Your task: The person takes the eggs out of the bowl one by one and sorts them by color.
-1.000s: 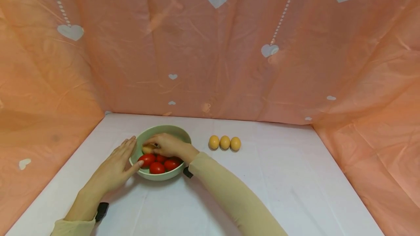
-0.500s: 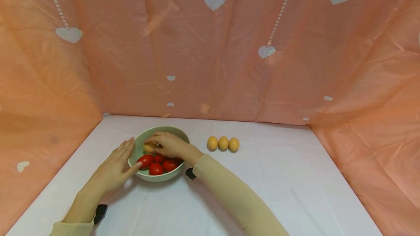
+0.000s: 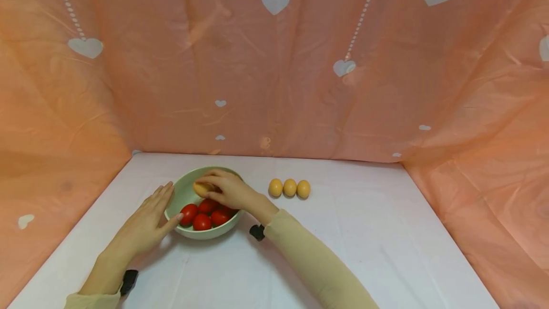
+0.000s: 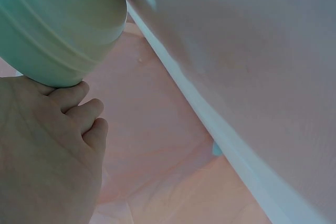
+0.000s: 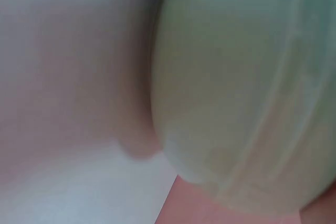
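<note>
A pale green bowl [image 3: 201,234] stands on the left part of the table, with several red tomatoes [image 3: 202,221] at its near side. My right hand [image 3: 229,190] reaches over the bowl and pinches a yellow egg [image 3: 202,189] between thumb and fingers, above the tomatoes. Fairly straight fingers of my left hand [image 3: 143,225] rest along the bowl's left rim, the thumb at the near edge. In the left wrist view, fingertips of that hand [image 4: 50,145] touch the bowl's outer wall [image 4: 63,30]. Only the bowl's side [image 5: 231,87] fills the right wrist view; the right fingers are hidden there.
Three yellow eggs [image 3: 289,188] sit in a row to the right of the bowl. A white cloth [image 3: 351,252] covers the table. Orange-pink curtains [image 3: 240,61] with white hearts stand at the back and both sides.
My right hand has lifted the egg from the bowl's left side, up and a little to the right. The left hand stays on the rim. The whole head view has shifted slightly.
</note>
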A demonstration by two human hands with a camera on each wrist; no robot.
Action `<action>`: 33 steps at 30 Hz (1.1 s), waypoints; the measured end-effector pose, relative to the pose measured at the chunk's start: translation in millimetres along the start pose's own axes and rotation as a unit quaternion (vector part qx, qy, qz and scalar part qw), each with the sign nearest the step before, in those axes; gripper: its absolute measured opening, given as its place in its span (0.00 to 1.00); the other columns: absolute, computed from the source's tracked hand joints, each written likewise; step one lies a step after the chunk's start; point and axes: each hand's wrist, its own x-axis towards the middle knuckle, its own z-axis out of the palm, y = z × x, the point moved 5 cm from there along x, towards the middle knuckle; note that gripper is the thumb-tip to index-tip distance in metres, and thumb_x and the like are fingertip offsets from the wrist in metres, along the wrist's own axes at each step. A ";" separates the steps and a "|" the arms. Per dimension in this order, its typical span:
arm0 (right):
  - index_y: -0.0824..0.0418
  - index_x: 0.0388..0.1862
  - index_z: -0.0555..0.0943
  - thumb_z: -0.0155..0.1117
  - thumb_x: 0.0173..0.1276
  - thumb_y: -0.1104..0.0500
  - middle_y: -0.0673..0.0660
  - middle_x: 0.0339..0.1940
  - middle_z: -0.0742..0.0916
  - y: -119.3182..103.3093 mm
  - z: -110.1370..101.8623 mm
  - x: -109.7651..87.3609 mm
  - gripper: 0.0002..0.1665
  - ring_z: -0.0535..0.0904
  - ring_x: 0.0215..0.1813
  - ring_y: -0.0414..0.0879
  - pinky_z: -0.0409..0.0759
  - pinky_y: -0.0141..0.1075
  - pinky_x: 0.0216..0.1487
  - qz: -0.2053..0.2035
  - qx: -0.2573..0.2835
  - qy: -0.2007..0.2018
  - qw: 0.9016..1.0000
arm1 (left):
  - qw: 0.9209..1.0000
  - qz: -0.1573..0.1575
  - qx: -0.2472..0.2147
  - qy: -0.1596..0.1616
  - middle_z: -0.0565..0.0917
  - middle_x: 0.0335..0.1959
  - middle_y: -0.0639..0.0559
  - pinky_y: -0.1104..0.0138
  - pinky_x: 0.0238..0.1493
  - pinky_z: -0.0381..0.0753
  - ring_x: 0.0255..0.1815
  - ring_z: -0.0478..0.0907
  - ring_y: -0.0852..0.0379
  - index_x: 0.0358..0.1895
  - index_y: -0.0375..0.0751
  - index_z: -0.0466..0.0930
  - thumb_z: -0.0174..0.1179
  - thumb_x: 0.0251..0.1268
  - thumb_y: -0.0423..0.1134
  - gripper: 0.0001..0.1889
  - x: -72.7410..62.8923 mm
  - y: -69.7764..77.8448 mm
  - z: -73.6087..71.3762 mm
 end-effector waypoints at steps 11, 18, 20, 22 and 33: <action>0.60 0.67 0.81 0.70 0.74 0.59 0.59 0.65 0.81 7.2 -17.8 -31.9 0.25 0.81 0.63 0.50 0.77 0.28 0.65 0.015 0.100 0.108 0.989 | 1.000 0.004 0.004 0.015 0.58 0.81 0.31 0.49 0.84 0.47 0.80 0.55 0.28 0.80 0.27 0.55 0.59 0.77 0.55 0.44 -1.4 -2.3 1.4; 0.65 0.66 0.80 0.70 0.73 0.63 0.63 0.63 0.79 13.1 -25.7 -51.5 0.24 0.83 0.59 0.54 0.83 0.34 0.61 0.022 0.154 0.162 0.975 | 1.000 0.007 0.001 0.017 0.58 0.81 0.30 0.66 0.84 0.32 0.80 0.56 0.28 0.80 0.26 0.55 0.60 0.76 0.54 0.44 -2.1 -2.3 3.1; 0.65 0.66 0.80 0.70 0.73 0.63 0.64 0.63 0.78 16.4 -28.3 -57.5 0.24 0.82 0.59 0.55 0.84 0.34 0.59 0.027 0.164 0.175 0.971 | 1.000 0.007 -0.001 0.017 0.58 0.81 0.29 0.65 0.84 0.33 0.80 0.55 0.28 0.80 0.26 0.55 0.60 0.76 0.54 0.44 -2.2 -1.4 3.2; 0.65 0.65 0.80 0.71 0.72 0.63 0.64 0.62 0.78 20.6 -31.1 -63.8 0.24 0.82 0.58 0.54 0.85 0.34 0.58 0.035 0.166 0.188 0.967 | 1.000 0.006 -0.003 0.015 0.58 0.81 0.29 0.63 0.84 0.34 0.80 0.55 0.28 0.80 0.26 0.55 0.60 0.76 0.54 0.44 -1.8 -1.2 3.5; 0.63 0.63 0.81 0.74 0.69 0.65 0.61 0.60 0.78 48.9 -50.5 -101.5 0.24 0.82 0.55 0.52 0.86 0.33 0.56 0.089 0.138 0.236 0.958 | 1.000 0.012 -0.005 0.019 0.58 0.81 0.29 0.62 0.85 0.34 0.82 0.52 0.30 0.80 0.24 0.54 0.60 0.76 0.54 0.44 -0.3 -1.3 3.5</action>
